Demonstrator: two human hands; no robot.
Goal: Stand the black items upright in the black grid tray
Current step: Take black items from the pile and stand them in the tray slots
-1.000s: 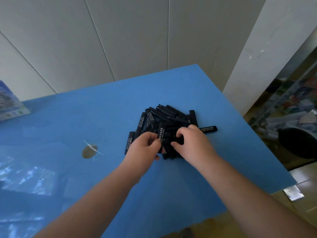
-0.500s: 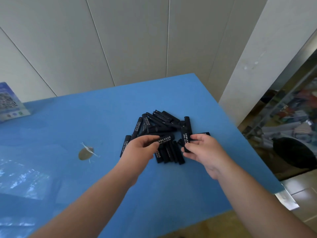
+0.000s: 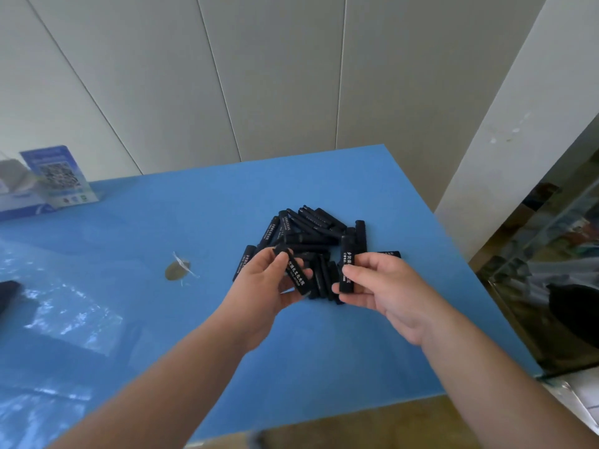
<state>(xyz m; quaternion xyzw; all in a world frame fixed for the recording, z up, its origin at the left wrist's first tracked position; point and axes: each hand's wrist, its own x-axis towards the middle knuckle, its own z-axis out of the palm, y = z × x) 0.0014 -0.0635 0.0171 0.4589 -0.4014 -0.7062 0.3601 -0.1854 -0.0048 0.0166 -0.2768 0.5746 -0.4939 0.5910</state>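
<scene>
**Both hands holding a stick each over the pile**

Pale panelled wall is closing off the far side of the blue foam-topped table [image 3: 340,351], and I am looking down at bare blue stretching toward me and to the left. On the right, the table's edge is running diagonally close past the work, with a white pillar [image 3: 518,124] and a glass-fronted cabinet [image 3: 551,254] beyond it. My left hand [image 3: 265,296] is pinching a black printed rectangular stick [image 3: 296,275], tilted, between thumb and fingers. My right hand [image 3: 379,286] is gripping a second black printed stick [image 3: 347,267] nearly upright. The hands are sitting apart, just above the near rim of the heap of black sticks [image 3: 311,234], which is lying jumbled flat on the blue top near the right edge. A small brownish scrap [image 3: 176,270] is resting well left of the heap. A blue QR-code card [image 3: 58,176] is standing at the far left corner. I cannot see the black grid tray.
</scene>
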